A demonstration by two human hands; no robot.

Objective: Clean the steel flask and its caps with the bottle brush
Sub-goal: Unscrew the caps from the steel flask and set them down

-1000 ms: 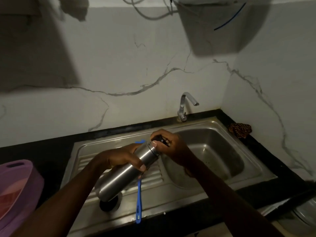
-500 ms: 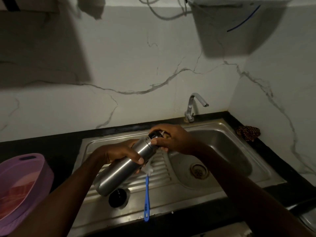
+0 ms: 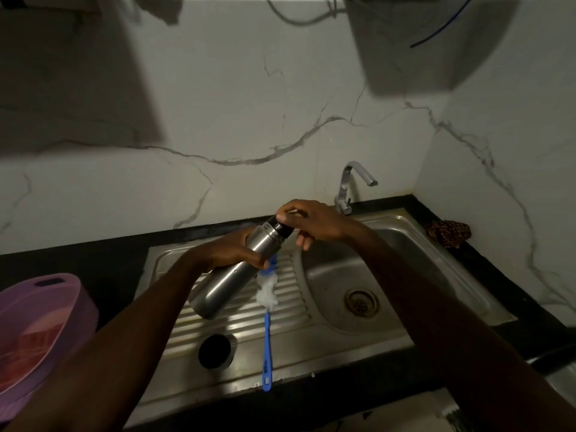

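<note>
Early stage, I judge — my left hand [image 3: 232,252] grips the tilted steel flask [image 3: 237,269], right hand [image 3: 307,221] pinches its black inner cap [image 3: 283,229], still seated; the blue-handled white-bristled bottle brush [image 3: 267,310] lies untouched on the near drainboard, scrubbing all ahead.

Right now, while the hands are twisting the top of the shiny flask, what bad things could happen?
The steel flask hangs tilted in the air above the sink's ribbed drainboard, held only by the left hand, so it might slip and bang down. The right hand pinches the black inner cap; that could pop loose and drop into the sink basin. Any water left inside might spill out.
</note>
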